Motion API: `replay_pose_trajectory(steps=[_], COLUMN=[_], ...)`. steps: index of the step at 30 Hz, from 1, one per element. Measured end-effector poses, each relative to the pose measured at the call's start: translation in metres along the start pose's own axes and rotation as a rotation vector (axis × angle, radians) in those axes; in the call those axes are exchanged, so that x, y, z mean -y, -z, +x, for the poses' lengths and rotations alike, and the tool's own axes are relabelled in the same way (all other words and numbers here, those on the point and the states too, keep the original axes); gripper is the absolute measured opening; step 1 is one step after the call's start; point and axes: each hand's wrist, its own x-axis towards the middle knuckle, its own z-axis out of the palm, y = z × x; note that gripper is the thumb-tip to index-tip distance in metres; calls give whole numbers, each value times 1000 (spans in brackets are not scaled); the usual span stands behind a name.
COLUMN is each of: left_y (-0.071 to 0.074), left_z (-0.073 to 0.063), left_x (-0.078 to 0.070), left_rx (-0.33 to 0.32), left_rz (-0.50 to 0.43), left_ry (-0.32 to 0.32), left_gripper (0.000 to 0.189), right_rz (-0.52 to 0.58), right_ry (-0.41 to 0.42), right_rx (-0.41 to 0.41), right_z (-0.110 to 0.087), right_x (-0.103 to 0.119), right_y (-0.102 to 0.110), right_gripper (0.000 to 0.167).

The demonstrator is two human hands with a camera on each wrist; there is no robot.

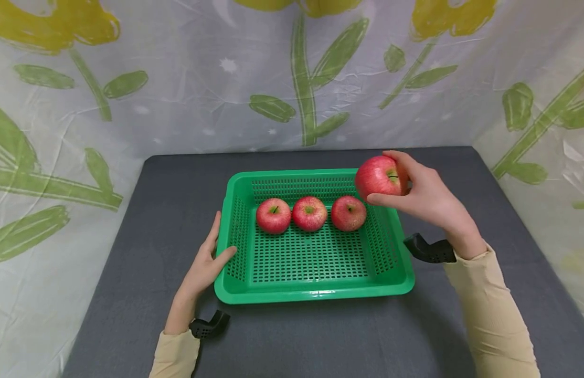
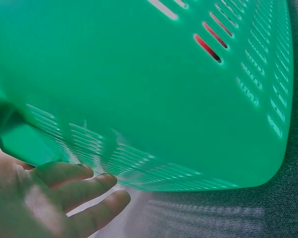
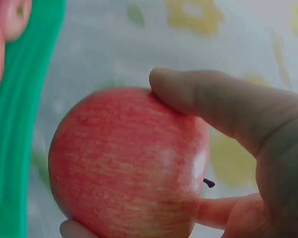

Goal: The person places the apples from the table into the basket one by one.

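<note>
My right hand (image 1: 426,197) grips a red apple (image 1: 379,177) above the right back corner of the green plastic basket (image 1: 315,295). In the right wrist view, the thumb presses one side of the held apple (image 3: 129,163), and its short dark stem points toward the palm. At the basket's left side, my left hand (image 1: 208,270) holds the rim, thumb over the top and fingers along the outside. Inside the basket, a left apple (image 1: 273,216), a middle apple (image 1: 309,213) and a right apple (image 1: 348,213) sit in a row toward the back.
The basket stands on a dark grey table (image 1: 315,341), whose surface extends on both sides and in front. A pale curtain (image 1: 188,94) with yellow flowers and green leaves hangs behind and beside the table. Slotted walls surround the basket's perforated floor (image 1: 310,257).
</note>
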Motion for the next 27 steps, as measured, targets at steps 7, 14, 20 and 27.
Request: replay_pose_trajectory(steps=[7,14,20,27], left_y=[0,0,1,0], left_z=[0,-1,-1,-1], left_x=[0,2,3,2], left_rx=[1,1,7,2], left_rz=[-14,-20,-11,-27], left_ry=[4,7,-8,-19], left_gripper=[78,78,78,78], right_rz=[52,-90,-147,-221], right_ry=[194,288,345,366], right_rx=[244,410,543,658], right_z=[16,22,24,28], right_x=[26,49,57,56], right_y=[-50,-101,-138,-169], right_gripper=[80,77,81,80])
